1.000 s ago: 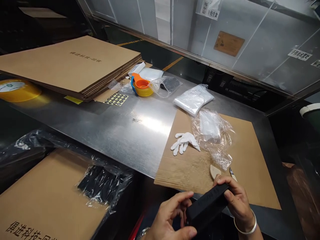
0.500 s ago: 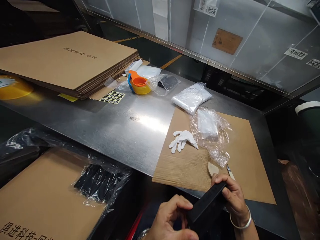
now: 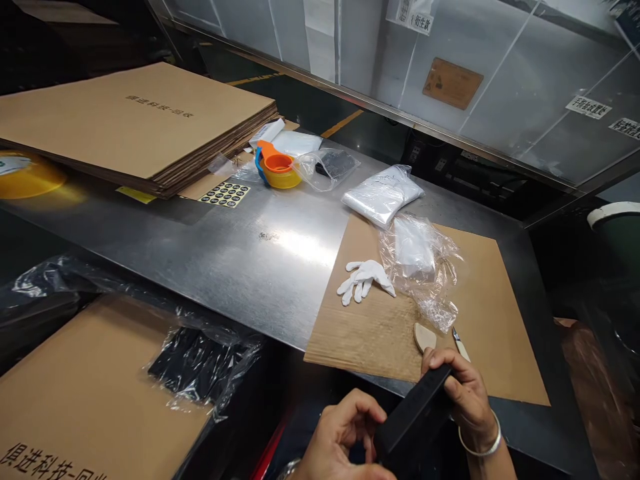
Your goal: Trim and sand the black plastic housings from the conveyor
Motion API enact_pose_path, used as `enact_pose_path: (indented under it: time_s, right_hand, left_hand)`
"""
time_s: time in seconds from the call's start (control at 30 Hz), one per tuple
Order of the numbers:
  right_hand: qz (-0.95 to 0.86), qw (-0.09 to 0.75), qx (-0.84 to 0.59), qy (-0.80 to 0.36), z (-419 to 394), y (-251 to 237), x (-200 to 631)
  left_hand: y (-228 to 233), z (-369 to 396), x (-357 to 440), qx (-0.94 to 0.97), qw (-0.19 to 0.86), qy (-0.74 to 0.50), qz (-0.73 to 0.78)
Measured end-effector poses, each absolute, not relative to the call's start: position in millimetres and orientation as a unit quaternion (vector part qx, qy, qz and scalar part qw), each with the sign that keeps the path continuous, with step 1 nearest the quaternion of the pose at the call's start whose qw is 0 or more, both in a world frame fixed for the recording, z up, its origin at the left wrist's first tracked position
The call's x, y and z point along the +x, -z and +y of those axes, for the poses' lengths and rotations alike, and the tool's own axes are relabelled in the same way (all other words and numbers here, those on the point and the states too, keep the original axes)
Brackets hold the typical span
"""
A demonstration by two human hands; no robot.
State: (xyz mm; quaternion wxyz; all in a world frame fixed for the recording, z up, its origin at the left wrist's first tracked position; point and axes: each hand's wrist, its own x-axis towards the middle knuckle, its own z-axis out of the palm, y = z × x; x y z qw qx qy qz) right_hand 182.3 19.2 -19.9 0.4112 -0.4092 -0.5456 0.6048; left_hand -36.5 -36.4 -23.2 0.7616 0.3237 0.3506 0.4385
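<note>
A flat black box (image 3: 413,417) is held at the bottom of the view, in front of the metal table's (image 3: 235,257) near edge. My right hand (image 3: 463,393) grips its far upper end, a metal bracelet on the wrist. My left hand (image 3: 340,437) curls around its near lower end, partly cut off by the frame. Just beyond my right hand, a small tan wooden piece (image 3: 424,335) and a thin knife (image 3: 461,345) lie on a brown cardboard sheet (image 3: 490,313).
White gloves (image 3: 364,279) and crumpled clear plastic (image 3: 423,267) lie on the cardboard sheet. A pack of plastic bags (image 3: 383,195), orange-yellow tape dispenser (image 3: 277,170), sticker sheet (image 3: 226,194) and stacked flat cartons (image 3: 135,123) sit farther back. A carton (image 3: 85,400) with black items in plastic (image 3: 193,363) stands lower left.
The view has shifted slightly. Both hands keep hold of the black box, and my left fingers have curled a little more around its lower end.
</note>
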Motion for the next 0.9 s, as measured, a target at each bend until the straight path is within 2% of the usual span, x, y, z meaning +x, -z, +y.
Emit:
enact_pose_path:
  time_s: [0.3,0.43,0.57,0.73,0.9]
  right_hand:
    - [-0.572,0.377,-0.463,-0.563,23,23,188]
    - [-0.598,0.326,-0.517,-0.519,38,21,184]
    - [-0.649,0.285,-0.560,-0.428,71,22,179]
    - [-0.702,0.250,-0.619,-0.249,131,30,192]
    - [-0.764,0.121,-0.618,-0.140,174,42,199]
  left_hand:
    - [31,-37,-34,0.340,0.743,-0.448,0.363]
    - [31,-28,-26,0.253,0.745,-0.452,0.420]
    - [44,-14,-13,0.141,0.745,-0.449,0.473]
    - [66,1,7,0.013,0.724,-0.476,0.499]
    - [87,9,23,0.053,0.741,-0.416,0.524]
